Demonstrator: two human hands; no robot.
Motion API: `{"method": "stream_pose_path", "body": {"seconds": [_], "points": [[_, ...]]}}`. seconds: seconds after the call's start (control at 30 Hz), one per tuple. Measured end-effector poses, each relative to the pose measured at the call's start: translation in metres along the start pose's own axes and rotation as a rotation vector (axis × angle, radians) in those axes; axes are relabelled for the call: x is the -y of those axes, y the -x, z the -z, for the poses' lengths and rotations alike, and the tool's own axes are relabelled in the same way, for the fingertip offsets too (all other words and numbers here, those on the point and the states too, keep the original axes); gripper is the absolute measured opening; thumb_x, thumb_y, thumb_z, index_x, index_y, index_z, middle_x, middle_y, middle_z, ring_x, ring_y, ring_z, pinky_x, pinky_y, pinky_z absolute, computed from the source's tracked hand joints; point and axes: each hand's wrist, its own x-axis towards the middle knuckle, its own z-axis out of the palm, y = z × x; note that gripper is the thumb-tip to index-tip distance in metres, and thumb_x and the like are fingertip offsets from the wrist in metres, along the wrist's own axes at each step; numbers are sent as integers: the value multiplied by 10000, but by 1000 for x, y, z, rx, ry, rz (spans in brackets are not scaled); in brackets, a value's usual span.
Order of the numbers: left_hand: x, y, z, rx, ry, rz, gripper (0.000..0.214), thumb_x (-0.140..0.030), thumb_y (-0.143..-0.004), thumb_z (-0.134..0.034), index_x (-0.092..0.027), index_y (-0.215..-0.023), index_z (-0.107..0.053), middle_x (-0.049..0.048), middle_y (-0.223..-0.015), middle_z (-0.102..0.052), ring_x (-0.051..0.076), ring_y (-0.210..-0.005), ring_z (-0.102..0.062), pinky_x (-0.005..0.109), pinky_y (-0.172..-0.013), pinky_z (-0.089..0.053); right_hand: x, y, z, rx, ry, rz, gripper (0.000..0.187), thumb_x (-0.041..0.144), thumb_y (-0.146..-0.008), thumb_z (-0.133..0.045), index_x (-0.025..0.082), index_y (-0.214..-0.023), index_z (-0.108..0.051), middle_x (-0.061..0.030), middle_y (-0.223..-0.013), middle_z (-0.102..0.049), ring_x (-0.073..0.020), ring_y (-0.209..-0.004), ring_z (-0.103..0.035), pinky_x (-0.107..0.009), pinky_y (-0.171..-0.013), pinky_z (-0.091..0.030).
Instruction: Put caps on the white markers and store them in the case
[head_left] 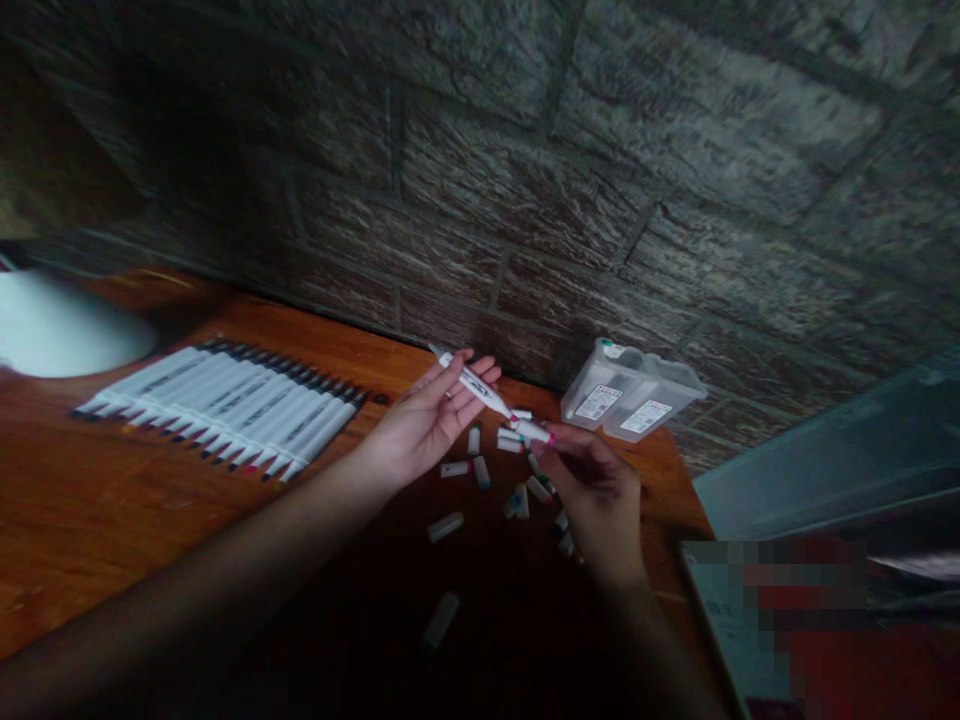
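Note:
A white marker (480,388) lies across my left hand (435,415), pinched under the thumb with the palm turned up. Its pinkish-red tip points toward my right hand (600,485). Between the right thumb and fingers is a white marker cap (531,430) with a pink end, right by that tip; I cannot tell whether the two touch. Several loose caps (481,472) lie scattered on the wooden table below and between my hands. To the left, a row of uncapped white markers (225,405) lies side by side, coloured tips toward me and dark ends toward the wall.
Two clear plastic boxes (634,390) with labels stand at the table's back right, against the stone-block wall (480,220). A white rounded object (67,325) is at the far left. Beyond the table's right edge is a grey-blue surface (832,440).

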Motion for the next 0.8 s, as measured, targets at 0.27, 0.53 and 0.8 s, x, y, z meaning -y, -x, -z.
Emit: {"method": "stream_pose_path", "body": {"seconds": [0.27,0.53,0.8], "points": [[2,5,0,145,-42,19,85,-128,-933,-587,-145,-908,-667,101,-1043,-765,187,-1037,-719,350,-1010,-520,-2,3,-3,5,32,-17,169,286,-770,-792,235,-922,-739,-23,-867,-774,-179,-767,-715,-322,-721,-582],[2,10,-3,201,-295,-65,103,-231,-833,-744,-135,-865,-726,93,-949,-779,175,-902,-725,270,-871,-534,-10,8,-9,111,72,-22,160,300,-802,-765,252,-954,-750,-29,-907,-780,-193,-797,-724,-346,-767,-584],[4,9,2,158,-534,-208,208,-271,-792,-773,-168,-973,-786,68,-1029,-769,201,-1015,-673,270,-922,-468,-8,6,-11,111,56,-86,235,343,-804,-754,225,-1005,-727,-24,-857,-748,-150,-678,-676,-282,-625,-548]]}}
